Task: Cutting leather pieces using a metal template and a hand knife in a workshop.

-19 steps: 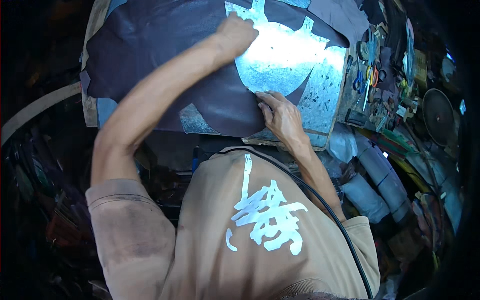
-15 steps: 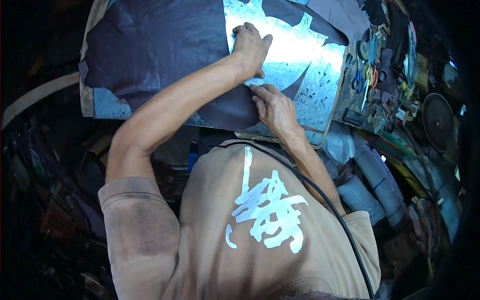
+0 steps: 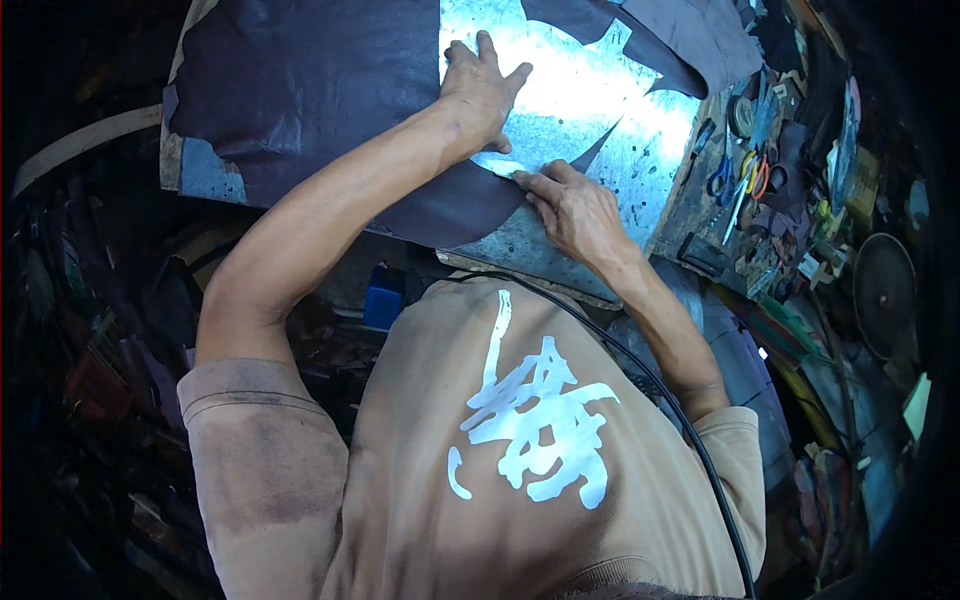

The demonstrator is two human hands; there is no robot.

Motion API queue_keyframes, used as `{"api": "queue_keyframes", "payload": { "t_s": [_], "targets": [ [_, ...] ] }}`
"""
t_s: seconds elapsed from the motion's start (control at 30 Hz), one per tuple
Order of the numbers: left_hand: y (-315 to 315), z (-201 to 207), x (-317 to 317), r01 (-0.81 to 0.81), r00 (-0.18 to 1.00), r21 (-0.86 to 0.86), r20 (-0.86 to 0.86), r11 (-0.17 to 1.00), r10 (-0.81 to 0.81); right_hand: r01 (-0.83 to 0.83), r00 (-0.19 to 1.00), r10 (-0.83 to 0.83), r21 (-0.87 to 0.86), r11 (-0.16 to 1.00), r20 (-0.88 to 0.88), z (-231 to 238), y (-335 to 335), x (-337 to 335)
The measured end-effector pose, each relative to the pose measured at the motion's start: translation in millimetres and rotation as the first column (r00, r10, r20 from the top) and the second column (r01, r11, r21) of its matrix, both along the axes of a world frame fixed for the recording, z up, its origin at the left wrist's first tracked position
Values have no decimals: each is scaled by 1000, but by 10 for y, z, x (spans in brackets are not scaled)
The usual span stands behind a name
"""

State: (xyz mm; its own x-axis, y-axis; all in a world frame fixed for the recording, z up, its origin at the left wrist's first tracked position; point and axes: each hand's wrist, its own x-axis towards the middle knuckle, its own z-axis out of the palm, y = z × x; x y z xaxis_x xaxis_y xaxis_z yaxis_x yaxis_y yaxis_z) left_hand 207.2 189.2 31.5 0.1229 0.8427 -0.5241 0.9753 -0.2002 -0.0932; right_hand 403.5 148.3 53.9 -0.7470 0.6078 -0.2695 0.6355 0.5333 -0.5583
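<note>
The left hand (image 3: pixel 478 105) has moved nearer the right hand (image 3: pixel 583 216); its fingers (image 3: pixel 486 50) splay over a bright sheet (image 3: pixel 560 95). Right fingers (image 3: pixel 542 184) curl beside leather (image 3: pixel 330 110); hold unclear.

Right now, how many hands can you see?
2: the left hand, spread over the bright sheet, and the right hand, lower in the picture and further right. No others show.

tan short-sleeved shirt (image 3: pixel 400 450) | white brushstroke print (image 3: pixel 500 410) | black cable (image 3: pixel 721 500) | dark-smudged left sleeve (image 3: pixel 270 460)

leather sheet (image 3: pixel 320 90): faint sheen | worktop (image 3: pixel 655 150): speckled, metallic | shirt (image 3: pixel 420 430): matt cloth
</note>
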Motion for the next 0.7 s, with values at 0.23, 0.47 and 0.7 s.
{"api": "queue_keyframes", "payload": {
  "t_s": [0.23, 0.47, 0.7],
  "targets": [
    [-29, -5, 24, -17, 1000, 22, -9, 1000, 17, -187, 982, 187, -3, 982, -4, -57, 287, 217],
    [-79, -51, 111, -19, 999, 10, -28, 1000, 20, -246, 968, 246, 11, 969, -47, -77, 422, 338],
    [-126, 34, 376, -199, 980, -21, 14, 980, 199, -280, 960, 280, 18, 960, -21, -81, 481, 355]
  ]
}}
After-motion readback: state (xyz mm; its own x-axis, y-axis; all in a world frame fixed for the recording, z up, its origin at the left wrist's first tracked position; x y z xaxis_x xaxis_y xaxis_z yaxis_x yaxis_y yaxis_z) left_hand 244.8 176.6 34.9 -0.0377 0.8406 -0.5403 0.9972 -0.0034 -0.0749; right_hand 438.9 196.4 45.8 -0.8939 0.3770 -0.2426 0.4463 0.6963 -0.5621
